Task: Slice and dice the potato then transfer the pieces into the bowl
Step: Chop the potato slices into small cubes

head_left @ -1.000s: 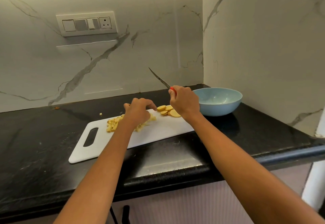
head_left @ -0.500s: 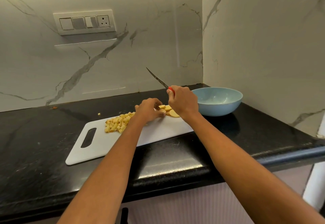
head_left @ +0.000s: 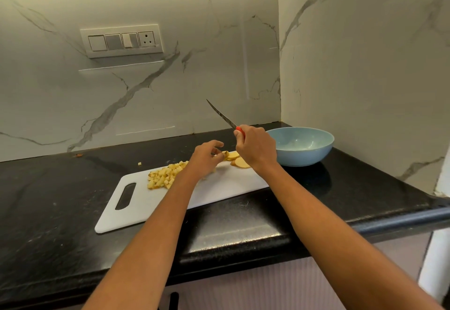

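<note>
White cutting board (head_left: 219, 188) lies diagonal near table (head_left: 316, 212) front edge; bare board btwn hands. Left hand (head_left: 203, 157) fingers pinch a potato slice (head_left: 225, 154), prob. lifting it. Right hand (head_left: 255, 149) wrapped tight on knife (head_left: 222, 116), blade pointing up-left. Diced pile (head_left: 165, 175) mid-board; bowl (head_left: 300, 146) just right.

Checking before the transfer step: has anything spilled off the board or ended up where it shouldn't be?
One small potato piece lies on the black counter behind the cutting board, apart from the diced pile. A brownish scrap sits by the wall. The bowl looks empty.
</note>
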The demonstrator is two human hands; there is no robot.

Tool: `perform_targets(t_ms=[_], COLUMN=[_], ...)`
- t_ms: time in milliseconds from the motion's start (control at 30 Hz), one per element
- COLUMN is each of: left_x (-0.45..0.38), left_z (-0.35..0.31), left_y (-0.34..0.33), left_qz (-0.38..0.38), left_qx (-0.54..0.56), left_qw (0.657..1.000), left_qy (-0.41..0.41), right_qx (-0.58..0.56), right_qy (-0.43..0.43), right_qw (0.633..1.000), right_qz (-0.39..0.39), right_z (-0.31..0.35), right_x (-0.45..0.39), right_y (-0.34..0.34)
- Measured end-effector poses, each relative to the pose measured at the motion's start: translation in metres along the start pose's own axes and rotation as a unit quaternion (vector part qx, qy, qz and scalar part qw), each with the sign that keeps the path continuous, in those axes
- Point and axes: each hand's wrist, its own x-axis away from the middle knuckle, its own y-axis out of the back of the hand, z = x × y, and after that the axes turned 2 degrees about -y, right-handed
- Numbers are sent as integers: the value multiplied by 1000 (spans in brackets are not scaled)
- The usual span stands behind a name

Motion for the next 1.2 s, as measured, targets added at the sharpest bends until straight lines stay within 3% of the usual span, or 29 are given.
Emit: perform_targets(t_ms=[133, 233, 567, 733, 1200], left_x=[-1, -1, 1, 0, -4], left_z=[-1, -5, 1, 1, 6], left_y=[-6, -8, -2, -5, -5], left_qz=[81, 93, 67, 16, -12], left_qx=[-135, -181, -90, -66, -82], left_qw=[987, 979, 993, 997, 996], left_qy=[-18, -21, -27, -39, -36], right_qx=[8, 9, 14, 16, 11], right_qy=[1, -1, -6, -8, -10], right_qw=[1000, 1000, 1000, 1000, 1000], right_qz=[-2, 0, 4, 8, 8], right_z=[-1, -1, -1, -3, -1], right_x=[2, 2, 2, 2, 2], right_y=[1, 3, 3, 2, 3])
